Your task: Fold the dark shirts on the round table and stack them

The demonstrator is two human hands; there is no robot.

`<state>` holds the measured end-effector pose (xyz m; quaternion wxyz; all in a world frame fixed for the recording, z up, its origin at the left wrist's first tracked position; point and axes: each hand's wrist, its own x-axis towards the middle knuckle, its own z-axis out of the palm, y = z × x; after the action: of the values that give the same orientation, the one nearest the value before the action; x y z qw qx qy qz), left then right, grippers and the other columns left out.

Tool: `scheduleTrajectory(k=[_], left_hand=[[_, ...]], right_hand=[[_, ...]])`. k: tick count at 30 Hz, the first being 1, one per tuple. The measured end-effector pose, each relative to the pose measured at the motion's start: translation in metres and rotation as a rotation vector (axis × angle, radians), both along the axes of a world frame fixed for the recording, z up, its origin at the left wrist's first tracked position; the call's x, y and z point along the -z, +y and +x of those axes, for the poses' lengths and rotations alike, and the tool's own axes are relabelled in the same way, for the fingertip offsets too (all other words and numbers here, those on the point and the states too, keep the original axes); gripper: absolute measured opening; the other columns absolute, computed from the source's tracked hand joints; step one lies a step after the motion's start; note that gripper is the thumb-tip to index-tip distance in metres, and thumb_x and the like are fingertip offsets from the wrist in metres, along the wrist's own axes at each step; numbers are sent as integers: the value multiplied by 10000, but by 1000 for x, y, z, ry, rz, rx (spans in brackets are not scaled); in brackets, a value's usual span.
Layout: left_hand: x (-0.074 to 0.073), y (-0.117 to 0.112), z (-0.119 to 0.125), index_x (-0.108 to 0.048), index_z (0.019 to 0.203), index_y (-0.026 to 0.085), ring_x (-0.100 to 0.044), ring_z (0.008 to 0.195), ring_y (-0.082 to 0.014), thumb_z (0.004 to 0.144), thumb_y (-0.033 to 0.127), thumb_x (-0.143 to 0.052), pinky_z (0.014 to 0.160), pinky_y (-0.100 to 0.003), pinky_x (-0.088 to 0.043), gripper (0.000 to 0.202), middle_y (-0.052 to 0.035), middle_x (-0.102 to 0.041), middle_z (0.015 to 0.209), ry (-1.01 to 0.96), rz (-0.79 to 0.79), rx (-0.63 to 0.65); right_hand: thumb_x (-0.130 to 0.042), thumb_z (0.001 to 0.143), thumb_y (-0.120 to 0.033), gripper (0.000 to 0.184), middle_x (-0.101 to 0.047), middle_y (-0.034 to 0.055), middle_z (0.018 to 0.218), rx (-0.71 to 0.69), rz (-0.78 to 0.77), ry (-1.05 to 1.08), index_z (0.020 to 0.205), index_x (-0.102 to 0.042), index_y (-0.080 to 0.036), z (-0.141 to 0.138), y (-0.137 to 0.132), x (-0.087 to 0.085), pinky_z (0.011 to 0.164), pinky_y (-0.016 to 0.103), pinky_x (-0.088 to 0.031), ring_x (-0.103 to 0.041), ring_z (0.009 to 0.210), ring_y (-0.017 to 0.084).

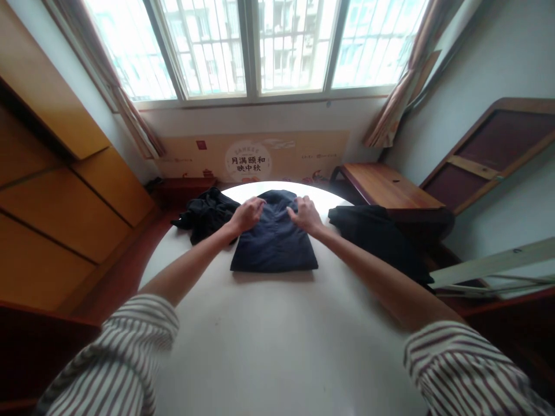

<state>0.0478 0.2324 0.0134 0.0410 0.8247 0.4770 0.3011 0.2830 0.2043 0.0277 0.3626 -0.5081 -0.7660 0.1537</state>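
Observation:
A dark navy garment [273, 245], folded into a flat tapering shape, lies on the round white table [277, 329] in front of me. Its straight wide edge faces me, and the narrower end points to the window. At the upper left edge of the cloth, my left hand [248, 214] is closed, thumb and fingers pinched on the fabric. Opposite it, my right hand [307, 215] touches the upper right edge, its fingers bent and a gap showing between thumb and forefinger. Whether it is a shirt or trousers I cannot tell.
A crumpled black garment [210, 214] lies left of the folded one. Flatter black clothing [377, 237] lies at the table's right edge. Beyond stand a wooden side table [390, 185] and a barred window [208, 46]. Yellow cabinets [56, 214] line the left wall.

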Motion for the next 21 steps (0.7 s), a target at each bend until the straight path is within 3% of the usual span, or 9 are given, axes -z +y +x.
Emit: scheduleTrajectory(k=[2,4,6,8,11,15,17,21], left_hand=[[6,-25,3,-634,1231,188,-547,1233,-238,1010,332,-362,1092,-395,-380,379,-111,-616,1292,200,-37,223],[15,-48,3,-576,1330,186,-435,1358,-275,1015,420,-353,1147,-468,-292,452,-116,-527,1431,347,-97,253],[25,-63,1,-468,1440,184,-298,1446,-303,1008,501,-338,1175,-530,-198,551,-121,-394,1539,437,-147,211],[33,-70,-1,-367,1506,196,-210,1482,-296,1009,534,-301,1186,-546,-137,605,-111,-290,1590,482,-180,188],[39,-69,-1,-296,1539,212,-161,1497,-282,1013,544,-259,1190,-548,-103,623,-97,-224,1612,504,-197,167],[37,-77,4,-293,1540,220,-157,1498,-282,1014,542,-257,1191,-544,-100,618,-93,-225,1612,530,-190,161],[36,-99,7,-304,1537,215,-164,1496,-290,1013,538,-263,1189,-537,-121,616,-98,-235,1609,541,-167,167],[34,-173,15,-353,1517,166,-245,1466,-334,1014,507,-267,1168,-538,-192,613,-139,-292,1584,550,-112,169]], right_hand=[[-696,840,-448,380,-624,147,1132,-166,33,-177,1057,-655,-139,1,-36,8,911,437,-490,-592,1027,275],[-667,841,-445,389,-634,178,1111,-469,129,-452,1046,-660,-115,5,-73,18,936,447,-476,-581,1047,303],[-575,890,-347,404,-608,211,1213,-640,245,-632,1177,-611,-65,11,-102,26,990,459,-454,-545,1158,319],[-496,896,-199,432,-562,240,1314,-627,320,-698,1285,-540,-18,17,-117,33,1035,455,-432,-502,1252,313],[-437,868,-46,429,-583,245,1298,-541,332,-794,1282,-545,-11,22,-120,37,1024,420,-455,-548,1228,286],[-434,883,-6,348,-645,221,1199,-472,329,-866,1177,-616,-44,25,-128,39,975,387,-505,-618,1138,264],[-440,890,-5,327,-656,232,1178,-483,377,-868,1157,-627,-23,30,-147,41,966,380,-518,-632,1123,264],[-497,872,-30,335,-654,269,1187,-548,524,-837,1174,-622,42,48,-209,49,972,398,-524,-632,1133,293]])
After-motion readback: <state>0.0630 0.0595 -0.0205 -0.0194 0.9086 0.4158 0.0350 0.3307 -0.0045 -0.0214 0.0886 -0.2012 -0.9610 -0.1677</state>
